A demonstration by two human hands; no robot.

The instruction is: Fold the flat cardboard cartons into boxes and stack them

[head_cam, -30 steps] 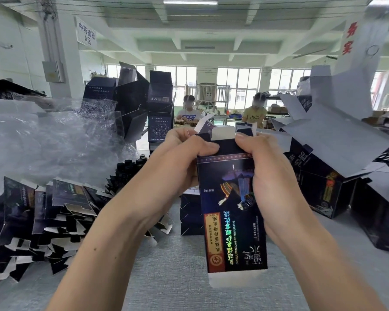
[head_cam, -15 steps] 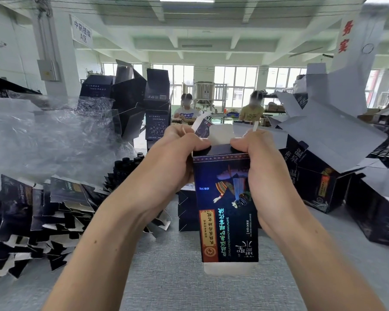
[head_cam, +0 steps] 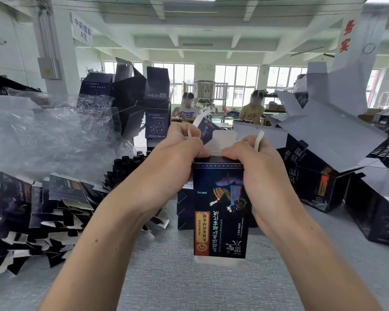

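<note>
A dark printed carton stands upright in mid-air over the grey table, its print upside down and a white flap hanging at its lower end. My left hand grips its top left corner with the thumb pressed on the top edge. At the top right corner my right hand holds it, thumb on the same edge. White side flaps stick up between the fingers of both hands. A pale flap stands open behind the thumbs. Flat dark cartons lie fanned in a heap at the left.
Folded dark boxes with raised white lids crowd the right. More boxes are stacked at the back left, behind crumpled clear plastic. Small dark bottles stand near the plastic. Two people sit at a far table.
Both hands lifted the carton slightly, and my thumbs have closed in on its top edge, folding the top end inward. The side flaps now poke up between my fingers.
</note>
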